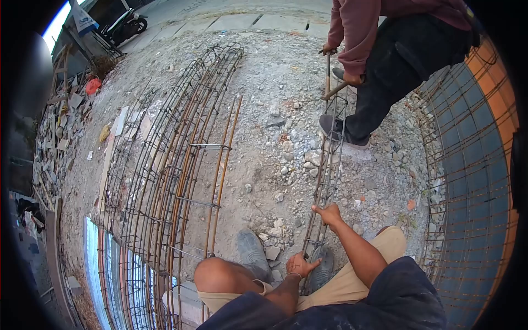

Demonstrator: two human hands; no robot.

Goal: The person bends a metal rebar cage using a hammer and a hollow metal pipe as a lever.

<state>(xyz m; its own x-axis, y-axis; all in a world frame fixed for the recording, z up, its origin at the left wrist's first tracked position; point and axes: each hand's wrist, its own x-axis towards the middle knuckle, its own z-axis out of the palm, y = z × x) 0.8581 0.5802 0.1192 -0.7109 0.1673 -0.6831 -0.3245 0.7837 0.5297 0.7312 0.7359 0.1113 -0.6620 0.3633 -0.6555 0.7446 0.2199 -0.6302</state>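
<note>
A narrow rebar cage (326, 165) of long bars and square ties runs from between my feet toward a co-worker. My left hand (300, 265) is closed on its near end, beside my grey shoe. Farther along, my right hand (329, 214) is wrapped around the bars on the cage's right side, thumb toward the left. At the far end, the co-worker's lower hand (355, 80) grips a hammer-like tool (336, 90), its head against the cage. The co-worker's other hand (329, 48) holds an upright bar (328, 74). One of their shoes (341, 132) is against the cage.
Several long rebar cages (181, 126) lie stacked to my left, with loose rusty bars (224, 159) beside them. Rebar mesh (467, 165) stands along the right. Rubble (63, 132) lines the left edge, and broken stones (289, 148) cover the ground. A motorbike (124, 27) stands far back.
</note>
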